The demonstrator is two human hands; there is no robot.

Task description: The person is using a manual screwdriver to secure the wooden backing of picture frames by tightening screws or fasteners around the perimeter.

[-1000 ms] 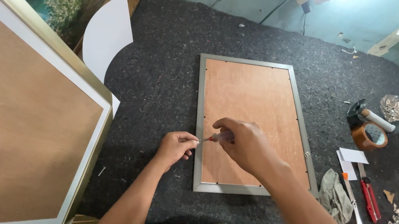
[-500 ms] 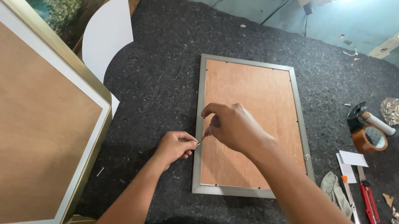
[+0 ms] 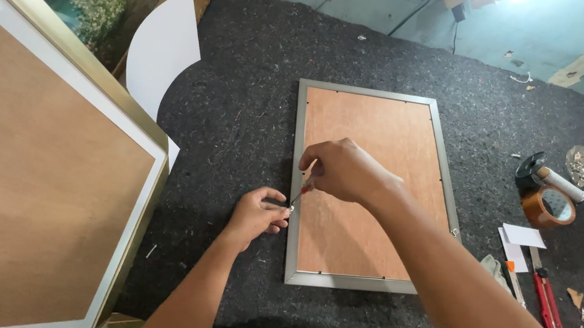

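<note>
Silver picture frame face down on grey felt table, brown backing board seated. Left hand pinching small metal fitting at left rail; right hand clenched around screwdriver. Fastening apparently unfinished.

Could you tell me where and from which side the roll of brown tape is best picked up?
Grip the tape roll across its outer rim, coming from above. It lies flat on the dark mat with its hole facing up; a black-handled tool crowds its far side.
</note>
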